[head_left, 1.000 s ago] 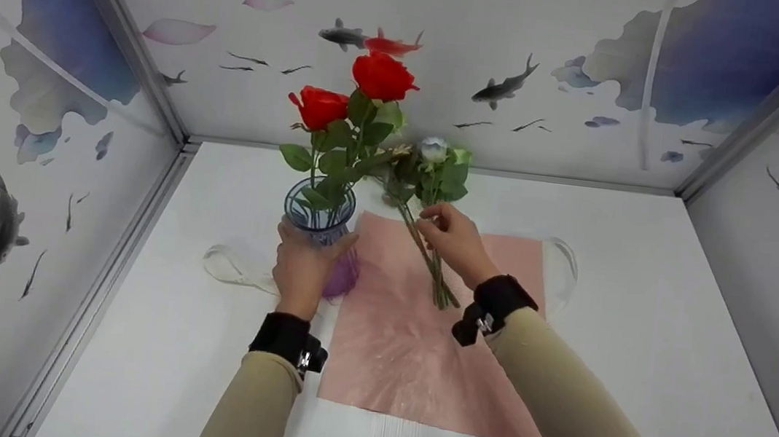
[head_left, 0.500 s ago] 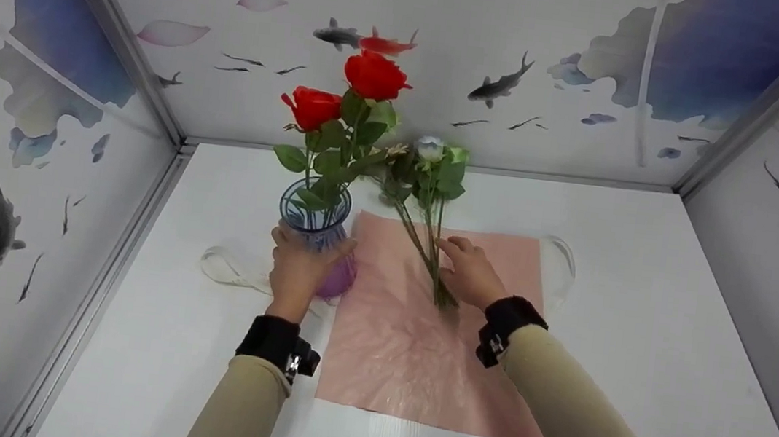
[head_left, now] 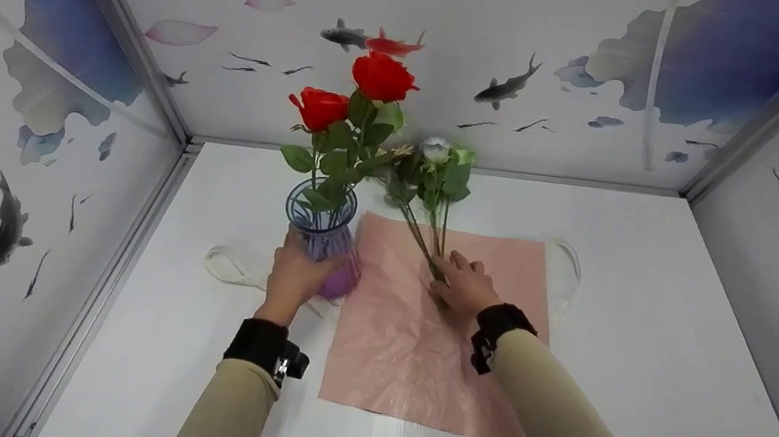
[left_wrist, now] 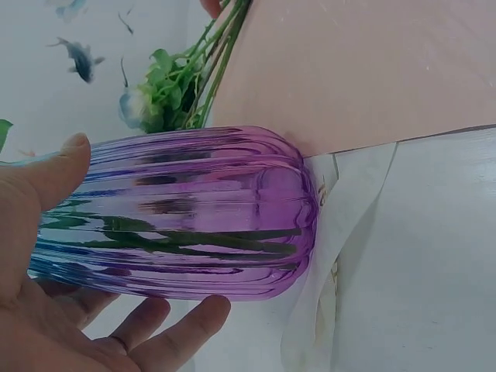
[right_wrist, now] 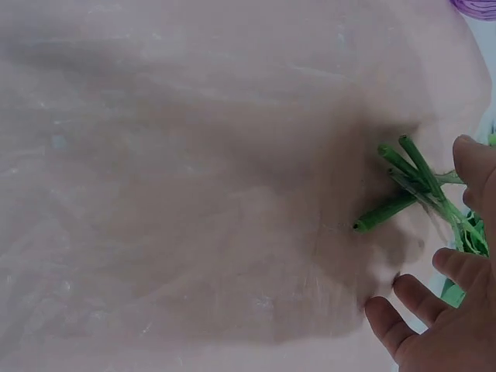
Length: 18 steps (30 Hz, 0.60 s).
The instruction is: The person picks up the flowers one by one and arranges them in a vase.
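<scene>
Left fingers (left_wrist: 186, 332) curled around ribbed, see-through, blue-to-purple vase (left_wrist: 182, 209), right fingers (right_wrist: 419, 298) spread apart beside green stems (right_wrist: 425, 186)

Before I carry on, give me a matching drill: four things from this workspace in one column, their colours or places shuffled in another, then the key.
Column one
1. vase
2. two roses
3. sheet
4. loose flower bunch

Column two
A. pink and creased
B. stem ends over the sheet, heads beyond its far edge
C. blue above, purple below
D. red, above the vase's opening

Pairs: 1-C, 2-D, 3-A, 4-B
</scene>
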Motion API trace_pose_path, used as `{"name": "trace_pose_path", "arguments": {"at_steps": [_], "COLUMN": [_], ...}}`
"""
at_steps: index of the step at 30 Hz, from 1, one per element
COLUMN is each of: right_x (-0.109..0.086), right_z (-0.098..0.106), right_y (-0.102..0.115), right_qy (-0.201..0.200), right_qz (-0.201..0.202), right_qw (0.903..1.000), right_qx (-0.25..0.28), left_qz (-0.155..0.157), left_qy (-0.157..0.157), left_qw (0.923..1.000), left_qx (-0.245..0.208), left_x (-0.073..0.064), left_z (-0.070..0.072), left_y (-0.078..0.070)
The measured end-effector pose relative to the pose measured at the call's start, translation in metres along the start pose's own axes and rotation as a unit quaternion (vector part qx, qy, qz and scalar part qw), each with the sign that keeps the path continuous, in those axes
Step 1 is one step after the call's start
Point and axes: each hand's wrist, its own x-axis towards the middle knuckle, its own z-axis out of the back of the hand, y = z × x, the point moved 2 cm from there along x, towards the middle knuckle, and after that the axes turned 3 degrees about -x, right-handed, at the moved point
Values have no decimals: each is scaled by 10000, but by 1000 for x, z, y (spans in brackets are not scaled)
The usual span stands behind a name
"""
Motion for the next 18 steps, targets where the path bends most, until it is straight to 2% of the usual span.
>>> {"name": "trace_pose_path", "arguments": {"at_steps": [3, 9, 13, 18], "right_x": [1, 4, 4, 5], "right_z": [-5, -11, -8, -2], "right_y": [-1, 0, 1, 1], "right_qy": [-12, -456, -984, -1586], "right_qz": [-24, 43, -62, -34], "right_qw": [9998, 9982, 9951, 9854], "right_qx": [-174, -393, 30, 619], "left_qz": [-52, -81, -81, -135], "left_qy": [-44, -127, -120, -128], "left_qw": [9999, 9998, 9998, 9997], "left_qx": [-92, -118, -104, -141], "left_x": [0, 0, 0, 0], "left_z": [0, 0, -1, 0], "left_y": [0, 0, 0, 0]}}
